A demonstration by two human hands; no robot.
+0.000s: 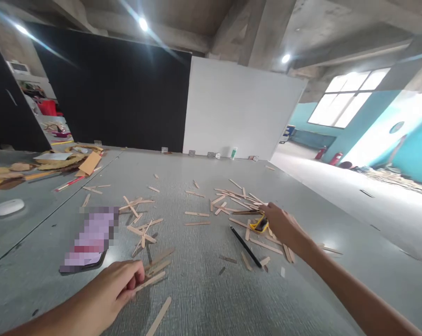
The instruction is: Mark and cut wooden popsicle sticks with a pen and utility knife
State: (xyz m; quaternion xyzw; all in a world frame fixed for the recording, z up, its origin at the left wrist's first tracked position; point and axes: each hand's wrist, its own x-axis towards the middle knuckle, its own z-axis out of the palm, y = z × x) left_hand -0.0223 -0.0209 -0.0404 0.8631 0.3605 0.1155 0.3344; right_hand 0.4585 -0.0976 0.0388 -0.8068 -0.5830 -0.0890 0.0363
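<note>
My left hand [118, 287] is closed at the lower left, fingertips pinching a small frame of flat wooden craft sticks [154, 280] that stands out to the right. Over on the right, my right hand [281, 219] is at the edge of a scattered pile of craft sticks [237, 198]. Its fingers are pressed together at the end of a darker-looking stick [244, 212]; the grip is partly hidden. Just below these fingers lies a yellow and black tool [260, 225], perhaps a tape measure. A black pen [246, 246] lies left of it.
A phone [92, 238] lies beyond my left hand, near joined sticks [143, 233]. A white case [8, 207], a red-and-white strip [70, 183] and cardboard scraps [88, 163] are at left. Black [127, 93] and white [239, 107] panels border the grey table [204, 298]; a small bottle [234, 152] stands there.
</note>
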